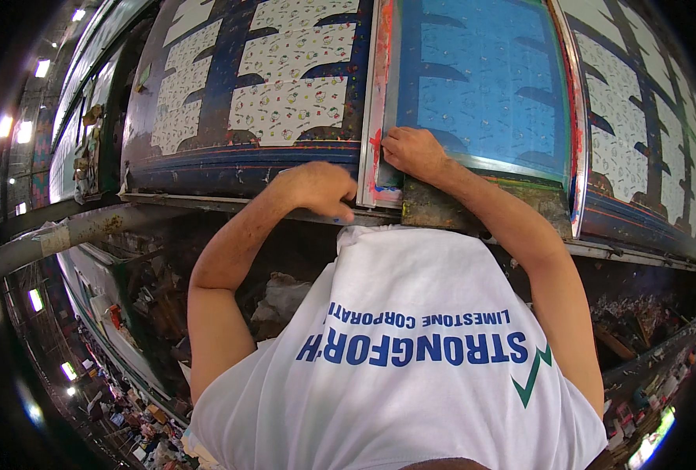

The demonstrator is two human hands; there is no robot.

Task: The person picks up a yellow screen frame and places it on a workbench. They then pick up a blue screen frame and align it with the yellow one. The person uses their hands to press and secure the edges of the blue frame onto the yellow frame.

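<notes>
My right hand [415, 153] is closed against the inner side of a printing screen's left rail [369, 149]. Whatever its curled fingers hold is hidden. My left hand [320, 190] is just outside that rail's near end, over the table's front edge, its thumb and bent fingers apart with nothing visible between them. Blue mesh [481, 98] fills the screen, and dark curved shapes show through it. Red and pink paint smears mark the rails. Beneath my right forearm, a stained dark board [481, 205] lies across the screen's near end.
White printed fabric panels [289, 110] lie on the long table left of the screen, and more panels [610, 125] lie to its right. A thick pipe [74, 233] runs at the left. Crumpled material [281, 301] sits below the table edge. Scattered clutter [144, 431] covers the lower left.
</notes>
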